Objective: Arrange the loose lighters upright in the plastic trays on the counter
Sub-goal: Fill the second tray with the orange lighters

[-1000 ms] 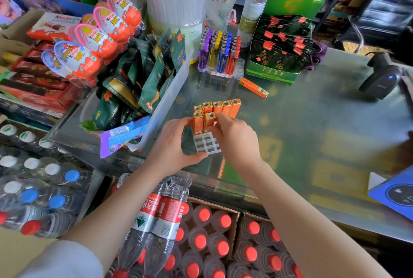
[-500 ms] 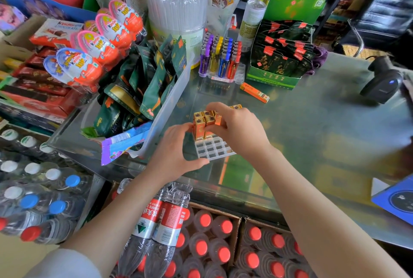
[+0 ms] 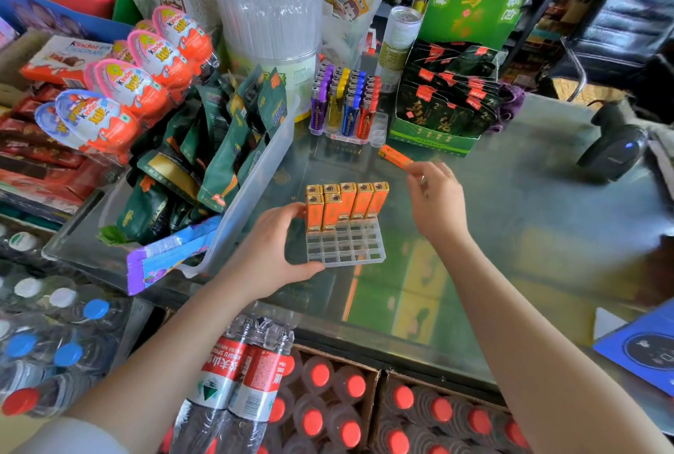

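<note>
since the earlier frame our right hand [image 3: 436, 198] has left the tray and gone out to the far right, where it now reaches the loose orange lighter [image 3: 395, 156] lying flat on the counter [image 3: 529, 205]. its fingertips are at the lighter's near end, but we cannot tell whether they have closed on it yet. our left hand [image 3: 271, 245] stays at the left edge of the clear plastic tray [image 3: 346, 245], fingers curled round its near-left corner, steadying it.

the tray sits near the middle of the counter, and seven orange lighters [image 3: 346, 203] stand upright in it: five along the far row, two more at the left of the next row. the near rows of cells are empty. a second tray of coloured lighters [image 3: 344, 103] stands farther back, already filled on its left side.

we judge the step in hand to be fetching the last loose lighter. the next move calls for pinching it, turning it upright with the gold cap on top, and lowering it into the free cell just right of the two in the second row, while the left hand keeps the tray from sliding.
</note>
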Motion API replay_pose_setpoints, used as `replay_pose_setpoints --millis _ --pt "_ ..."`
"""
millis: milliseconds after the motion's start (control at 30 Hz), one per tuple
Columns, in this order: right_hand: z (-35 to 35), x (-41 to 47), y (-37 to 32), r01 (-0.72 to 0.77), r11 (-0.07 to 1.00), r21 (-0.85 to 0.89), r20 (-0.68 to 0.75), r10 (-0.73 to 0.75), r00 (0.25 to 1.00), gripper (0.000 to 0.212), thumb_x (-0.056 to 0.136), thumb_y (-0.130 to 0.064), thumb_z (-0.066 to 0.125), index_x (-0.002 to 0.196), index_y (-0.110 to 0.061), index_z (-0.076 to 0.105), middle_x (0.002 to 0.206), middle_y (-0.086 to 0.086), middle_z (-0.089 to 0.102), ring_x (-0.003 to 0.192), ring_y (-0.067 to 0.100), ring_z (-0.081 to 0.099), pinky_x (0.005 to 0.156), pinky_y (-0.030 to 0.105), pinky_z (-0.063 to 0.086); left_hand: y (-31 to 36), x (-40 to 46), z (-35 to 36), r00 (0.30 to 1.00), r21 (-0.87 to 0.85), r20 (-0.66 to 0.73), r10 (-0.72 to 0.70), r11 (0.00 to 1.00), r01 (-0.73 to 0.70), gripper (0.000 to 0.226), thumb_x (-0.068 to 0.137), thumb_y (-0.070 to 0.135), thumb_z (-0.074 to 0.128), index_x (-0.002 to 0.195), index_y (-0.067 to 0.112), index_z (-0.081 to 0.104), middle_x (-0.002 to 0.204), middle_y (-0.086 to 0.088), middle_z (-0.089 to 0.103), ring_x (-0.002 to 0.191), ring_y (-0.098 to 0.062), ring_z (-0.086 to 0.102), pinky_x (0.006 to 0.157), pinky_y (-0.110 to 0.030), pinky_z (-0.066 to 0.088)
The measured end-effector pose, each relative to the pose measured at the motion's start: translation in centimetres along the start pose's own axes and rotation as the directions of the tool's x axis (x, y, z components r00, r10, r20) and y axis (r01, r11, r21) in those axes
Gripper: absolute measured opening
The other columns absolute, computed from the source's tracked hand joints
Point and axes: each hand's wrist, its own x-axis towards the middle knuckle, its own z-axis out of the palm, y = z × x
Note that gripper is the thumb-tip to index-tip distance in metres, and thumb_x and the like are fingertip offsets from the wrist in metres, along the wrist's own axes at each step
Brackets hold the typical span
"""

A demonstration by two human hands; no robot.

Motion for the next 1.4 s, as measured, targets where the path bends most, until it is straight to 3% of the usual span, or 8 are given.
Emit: replay_pose_setpoints --millis 100,233,367,600,733,900,1100,1400 --pt "0.9 0.8 0.0 0.069 0.995 -0.072 -0.011 -0.070 0.998 0.023 0.092 -0.010 0.046 0.108 -0.009 0.063 0.111 0.011 0.059 0.102 0.032 0.049 0.083 0.034 0.040 0.0 0.1 0.2 1.000 -0.017 -0.007 -0.010 1.000 0.010 0.077 0.066 0.035 0.076 0.130 0.024 0.035 0.121 0.017 0.036 0.112 0.006 0.029 0.098 -0.018 0.025" --pt "-0.2 -0.5 -4.3 0.319 0.937 0.141 -0.229 -0.282 0.932 0.020 0.090 -0.010 0.044 0.094 -0.006 0.063 0.100 0.010 0.060 0.094 0.024 0.051 0.082 0.033 0.039 -0.6 0.1 0.6 0.999 -0.040 -0.033 0.004 0.999 -0.005 0.075 0.064 0.033 0.078 0.127 0.021 0.039 0.120 0.015 0.039 0.112 0.004 0.033 0.097 -0.019 0.028" --pt "-0.3 -3.9 -6.4 0.541 0.840 -0.042 -0.090 -0.543 0.835 0.017 0.086 -0.022 0.052 0.088 -0.007 0.062 0.091 0.010 0.059 0.082 0.030 0.054 0.071 0.038 0.039 -0.6 0.3 0.6 0.999 -0.050 -0.047 0.024 0.998 -0.026 0.074 0.063 0.030 0.078 0.126 0.019 0.040 0.115 0.014 0.040 0.109 0.000 0.035 0.093 -0.021 0.028" --pt "2.0 -7.0 -6.5 0.400 0.904 -0.154 -0.003 -0.405 0.914 0.029 0.083 -0.035 0.051 0.100 -0.012 0.056 0.087 0.004 0.063 0.075 0.025 0.060 0.060 0.028 0.045 0.0 -0.2 0.7 0.997 -0.037 -0.068 0.023 0.999 -0.025 0.077 0.057 0.035 0.082 0.120 0.015 0.044 0.112 0.011 0.042 0.109 -0.005 0.035 0.090 -0.019 0.028" --pt "2.1 -8.0 -7.2 0.206 0.979 0.004 0.108 -0.205 0.973 0.032 0.084 -0.034 0.061 0.109 -0.017 0.051 0.069 -0.005 0.056 0.063 0.021 0.055 0.053 0.030 0.043 -0.2 -0.4 0.7 0.997 -0.035 -0.064 0.033 0.999 -0.035 0.077 0.056 0.038 0.082 0.120 0.015 0.045 0.114 0.008 0.045 0.112 -0.009 0.038 0.092 -0.022 0.030" --pt "2.6 -7.6 -7.6 0.037 0.978 0.205 0.081 -0.055 0.995 0.020 0.081 -0.021 0.067 0.098 -0.018 0.057 0.053 -0.012 0.044 0.049 0.008 0.043 0.054 0.036 0.044 -0.3 -0.5 0.7 0.997 -0.046 -0.061 0.039 0.998 -0.042 0.078 0.056 0.040 0.081 0.120 0.015 0.045 0.118 0.003 0.049 0.113 -0.011 0.039 0.091 -0.022 0.031" --pt "2.0 -7.0 -7.1 0.079 0.970 0.228 0.117 -0.108 0.987 0.019 0.077 -0.019 0.071 0.087 -0.022 0.055 0.054 -0.011 0.044 0.048 0.006 0.040 0.052 0.028 0.039 -0.5 -0.5 0.7 0.997 -0.036 -0.055 0.057 0.998 -0.059 0.077 0.059 0.038 0.080 0.122 0.012 0.044 0.118 0.001 0.049 0.113 -0.013 0.041 0.092 -0.022 0.031" --pt "1.7 -7.0 -7.7 0.239 0.971 -0.030 0.108 -0.234 0.966 0.026 0.083 -0.029 0.064 0.102 -0.015 0.055 0.051 -0.016 0.037 0.053 0.018 0.045 0.052 0.027 0.036 -0.6 -0.4 0.8 0.998 -0.028 -0.040 0.052 0.998 -0.053 0.076 0.060 0.042 0.078 0.122 0.017 0.043 0.118 0.006 0.048 0.113 -0.009 0.039 0.090 -0.021 0.030"
